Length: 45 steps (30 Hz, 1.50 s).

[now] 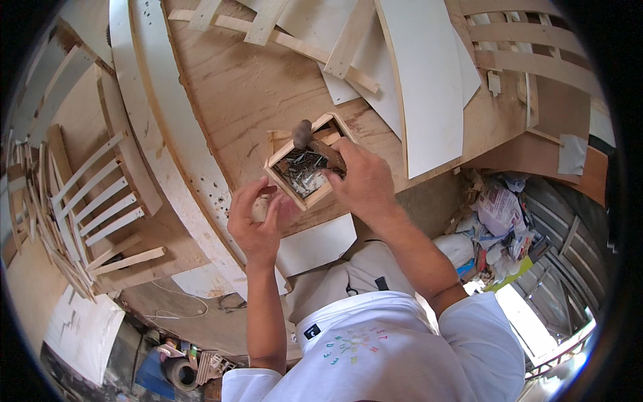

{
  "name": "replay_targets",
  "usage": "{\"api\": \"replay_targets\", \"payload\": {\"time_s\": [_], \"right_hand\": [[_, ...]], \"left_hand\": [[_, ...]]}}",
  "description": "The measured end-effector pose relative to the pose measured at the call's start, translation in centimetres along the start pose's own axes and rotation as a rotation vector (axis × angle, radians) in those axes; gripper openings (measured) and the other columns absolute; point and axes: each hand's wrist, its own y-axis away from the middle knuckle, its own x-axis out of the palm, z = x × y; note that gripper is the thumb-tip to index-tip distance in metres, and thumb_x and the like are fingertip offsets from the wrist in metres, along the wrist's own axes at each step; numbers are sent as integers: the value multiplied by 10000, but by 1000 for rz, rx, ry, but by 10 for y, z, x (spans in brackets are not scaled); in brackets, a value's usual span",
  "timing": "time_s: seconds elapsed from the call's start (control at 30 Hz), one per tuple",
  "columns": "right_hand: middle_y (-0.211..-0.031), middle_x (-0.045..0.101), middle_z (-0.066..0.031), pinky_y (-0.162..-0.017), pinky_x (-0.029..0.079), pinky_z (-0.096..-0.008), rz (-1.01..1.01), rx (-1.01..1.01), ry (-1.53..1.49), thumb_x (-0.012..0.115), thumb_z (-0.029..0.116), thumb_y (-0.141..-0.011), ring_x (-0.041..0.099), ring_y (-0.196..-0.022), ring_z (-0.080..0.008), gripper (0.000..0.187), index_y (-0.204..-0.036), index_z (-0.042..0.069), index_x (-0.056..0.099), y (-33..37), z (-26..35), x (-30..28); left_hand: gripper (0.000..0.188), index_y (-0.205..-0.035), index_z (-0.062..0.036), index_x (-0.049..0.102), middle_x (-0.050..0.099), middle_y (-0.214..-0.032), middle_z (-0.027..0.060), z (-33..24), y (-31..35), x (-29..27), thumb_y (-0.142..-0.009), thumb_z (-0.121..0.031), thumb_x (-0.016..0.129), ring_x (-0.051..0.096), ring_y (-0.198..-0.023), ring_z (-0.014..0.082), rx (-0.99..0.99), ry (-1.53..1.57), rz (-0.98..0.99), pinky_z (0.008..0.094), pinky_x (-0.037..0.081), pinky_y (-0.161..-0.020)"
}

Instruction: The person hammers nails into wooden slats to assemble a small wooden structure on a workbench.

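A small wooden box (pixel 320 196) with a divider sits near the front edge of the wooden workbench. Loose metal nails (pixel 301 171) lie in its larger compartment. Over the box, my right hand (pixel 365 177) is closed around the wooden handle of a hammer (pixel 303 134), whose dark head points to the far left. My left hand (pixel 256 221) is just left of the box, its fingers curved and apart with nothing seen between them. Beside those fingers, by the box's near corner, is a pinkish patch (pixel 287 209) that I cannot make out.
White panels (pixel 432 87) and joined wood strips (pixel 295 45) lie across the workbench (pixel 228 87). A long white-faced board (pixel 177 127) runs along the left. Slatted wooden frames (pixel 100 194) stand farther left. Bags and scraps (pixel 499 221) are piled at the right.
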Motion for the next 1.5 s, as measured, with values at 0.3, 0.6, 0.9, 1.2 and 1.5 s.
{"api": "replay_targets", "payload": {"time_s": [0.3,0.6,0.9,1.2,1.5], "right_hand": [[-979,692,-125,-698,562,-465,-9,-43,-49,891,197,-781,717,-845,-375,435,-1070,77,589,7,34,14],[-991,709,-156,-733,582,-512,-98,97,-144,834,197,-839,728,-883,-405,396,-1112,84,570,-1,9,1],[-947,707,-141,-699,582,-463,-147,73,-70,878,228,-813,731,-846,-363,432,-1098,82,588,0,18,8],[-925,686,-116,-728,575,-420,-274,121,-157,902,168,-793,725,-826,-321,419,-1063,56,602,-4,12,7],[-1087,675,-151,-782,590,-472,-136,95,-108,854,237,-847,718,-986,-373,442,-1158,72,587,5,7,3]], "left_hand": [[406,-1288,40,643,736,-1123,132,1,-13,-6,-909,39,790,735,-1017,190,-375,199,190,316,602,-921],[448,-1262,41,624,726,-1115,131,16,-23,-12,-874,3,844,723,-1000,178,-496,294,278,291,580,-897],[453,-1250,36,603,714,-1109,125,19,-28,-13,-869,7,848,717,-1013,191,-524,366,313,302,576,-920],[457,-1256,33,600,696,-1141,128,17,-28,-12,-870,10,844,702,-1049,195,-505,317,310,313,582,-928],[473,-1257,37,599,697,-1146,136,16,-28,-13,-857,17,850,700,-1048,196,-516,385,303,328,597,-929]]}}
